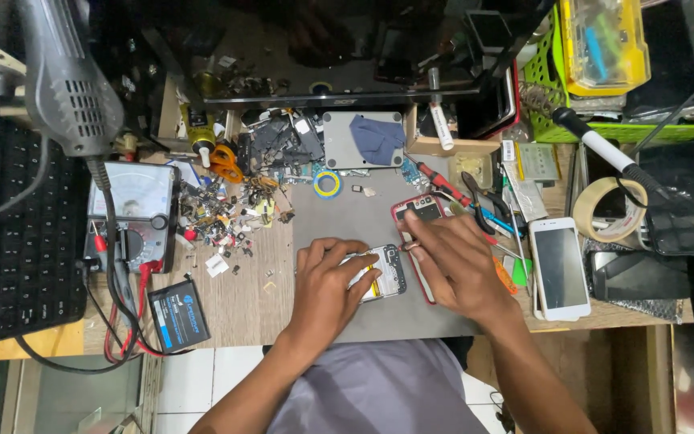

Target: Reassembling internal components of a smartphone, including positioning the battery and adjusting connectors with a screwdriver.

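An opened phone (387, 272) with its white inside and yellow battery showing lies on a grey work mat (347, 217). My left hand (327, 281) rests flat over its left half, holding it down. My right hand (455, 261) is beside it on the right, fingers pinched on a thin tool whose tip touches the phone's top edge. Under my right hand lies a red phone back cover (415, 210).
A white phone (560, 268) lies to the right, near a tape roll (604, 210). Pliers and screwdrivers (475, 201) sit behind my right hand. A multimeter (132, 213), a black battery (179, 313) and loose small parts (226, 217) are on the left.
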